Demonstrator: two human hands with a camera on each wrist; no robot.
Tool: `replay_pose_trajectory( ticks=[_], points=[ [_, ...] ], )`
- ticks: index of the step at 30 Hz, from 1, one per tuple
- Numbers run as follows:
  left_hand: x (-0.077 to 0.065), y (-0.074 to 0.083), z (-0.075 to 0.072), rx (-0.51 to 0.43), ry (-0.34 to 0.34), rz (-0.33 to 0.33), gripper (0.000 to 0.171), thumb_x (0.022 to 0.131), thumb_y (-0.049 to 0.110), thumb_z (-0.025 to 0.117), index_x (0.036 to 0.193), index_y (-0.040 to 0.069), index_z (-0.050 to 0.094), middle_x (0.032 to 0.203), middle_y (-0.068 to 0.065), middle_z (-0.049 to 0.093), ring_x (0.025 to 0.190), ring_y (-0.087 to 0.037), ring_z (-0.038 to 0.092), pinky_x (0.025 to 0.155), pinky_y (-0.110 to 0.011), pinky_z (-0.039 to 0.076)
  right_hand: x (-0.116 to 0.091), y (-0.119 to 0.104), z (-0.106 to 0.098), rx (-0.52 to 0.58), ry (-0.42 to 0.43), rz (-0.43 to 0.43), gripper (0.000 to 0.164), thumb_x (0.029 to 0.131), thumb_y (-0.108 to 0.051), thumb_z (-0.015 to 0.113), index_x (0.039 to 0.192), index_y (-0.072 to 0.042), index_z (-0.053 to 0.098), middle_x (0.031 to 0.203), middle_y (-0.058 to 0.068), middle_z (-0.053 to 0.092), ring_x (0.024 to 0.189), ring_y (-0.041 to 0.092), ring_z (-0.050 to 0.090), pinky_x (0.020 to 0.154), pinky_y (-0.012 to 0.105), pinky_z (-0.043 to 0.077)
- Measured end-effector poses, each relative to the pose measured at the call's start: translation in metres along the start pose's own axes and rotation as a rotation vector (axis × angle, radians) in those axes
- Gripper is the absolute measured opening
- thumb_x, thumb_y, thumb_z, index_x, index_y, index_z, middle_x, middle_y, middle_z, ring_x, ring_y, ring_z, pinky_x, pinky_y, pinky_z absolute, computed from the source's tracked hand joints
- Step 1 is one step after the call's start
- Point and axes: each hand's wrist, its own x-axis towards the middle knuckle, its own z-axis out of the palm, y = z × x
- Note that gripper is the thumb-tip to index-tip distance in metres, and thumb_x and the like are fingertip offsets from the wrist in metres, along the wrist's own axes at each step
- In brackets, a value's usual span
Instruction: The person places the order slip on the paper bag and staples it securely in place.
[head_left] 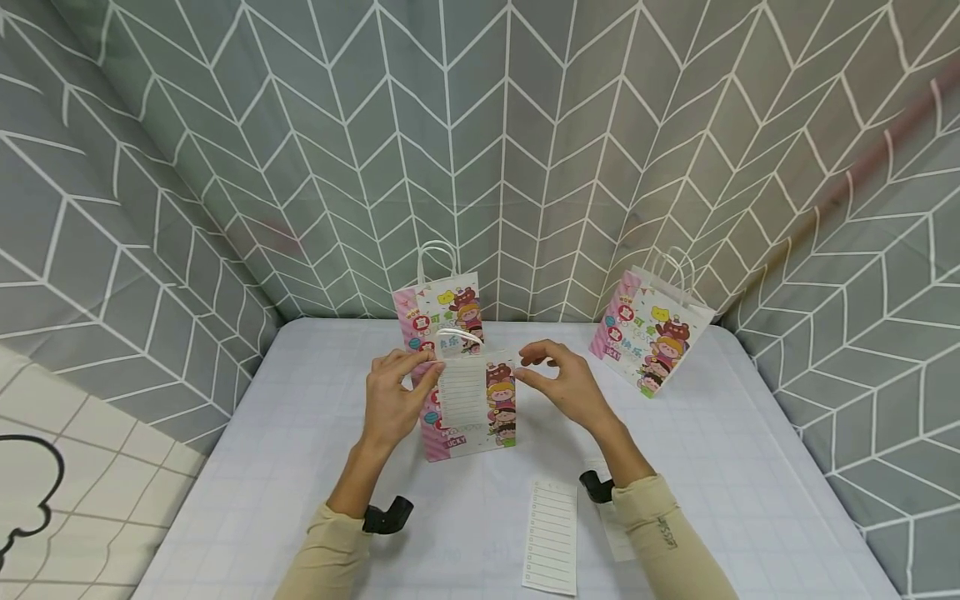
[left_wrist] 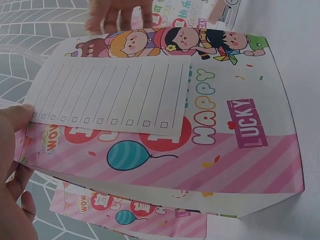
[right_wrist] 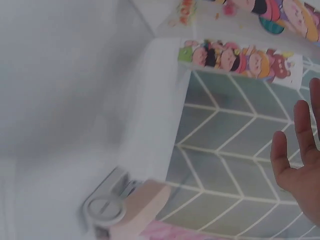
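A lined sheet (head_left: pixel 462 396) lies flat against the front of the nearest gift bag (head_left: pixel 502 408), at its upper part. The left hand (head_left: pixel 393 396) pinches sheet and bag together at the top corner, thumb in front and fingers behind, as the left wrist view shows. The right hand (head_left: pixel 566 385) is by the bag's other top corner, its fingers loosely bent; the thumb is at the edge, though whether it touches cannot be told.

Only the left wrist view makes out the eleven small checkboxes on this sheet, and the teal balloon (left_wrist: pixel 128 155) printed below it. The right wrist view alone shows the right hand's fingers spread apart, with no sheet in sight.

The head view counts three bags: the held one, a second bag (head_left: pixel 468 312) just behind it and a third bag (head_left: pixel 651 335) farther right. Two more sheets lie on the white table (head_left: pixel 450 550): a loose sheet (head_left: pixel 551 537) and another sheet (head_left: pixel 617 532), partly hidden by the right forearm. One patterned curtain (head_left: pixel 480 167) surrounds the table's back and sides.
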Motion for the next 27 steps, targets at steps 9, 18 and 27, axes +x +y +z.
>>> replay_pose_trajectory(
  ticks=[9, 18, 27],
  points=[
    [0.001, 0.0, 0.0, -0.011, 0.003, 0.007, 0.022, 0.082, 0.013, 0.084, 0.1, 0.001, 0.078, 0.088, -0.011, 0.076, 0.081, -0.023, 0.063, 0.086, -0.044, 0.035, -0.014, 0.028, -0.021, -0.065, 0.012, 0.096, 0.033, 0.091, -0.039, 0.075, 0.116, -0.018, 0.067, 0.107, 0.0, 0.07, 0.104, 0.022, 0.062, 0.098, 0.054, 0.044],
    [0.001, 0.0, 0.0, -0.011, 0.004, 0.003, 0.023, 0.081, 0.01, 0.085, 0.1, 0.001, 0.078, 0.087, -0.011, 0.076, 0.081, -0.024, 0.063, 0.087, -0.044, 0.035, -0.027, 0.062, -0.04, -0.174, -0.07, 0.294, 0.043, 0.094, -0.037, 0.072, 0.123, -0.006, 0.065, 0.113, 0.007, 0.068, 0.107, 0.027, 0.06, 0.085, 0.041, 0.048],
    [0.001, 0.0, 0.0, -0.014, 0.003, -0.008, 0.023, 0.082, 0.012, 0.084, 0.101, 0.001, 0.078, 0.088, -0.012, 0.076, 0.081, -0.024, 0.063, 0.088, -0.044, 0.035, -0.037, 0.081, -0.05, -0.197, -0.12, 0.394, 0.044, 0.094, -0.034, 0.071, 0.125, -0.004, 0.062, 0.119, 0.014, 0.065, 0.107, 0.029, 0.058, 0.083, 0.039, 0.047]
  ],
)
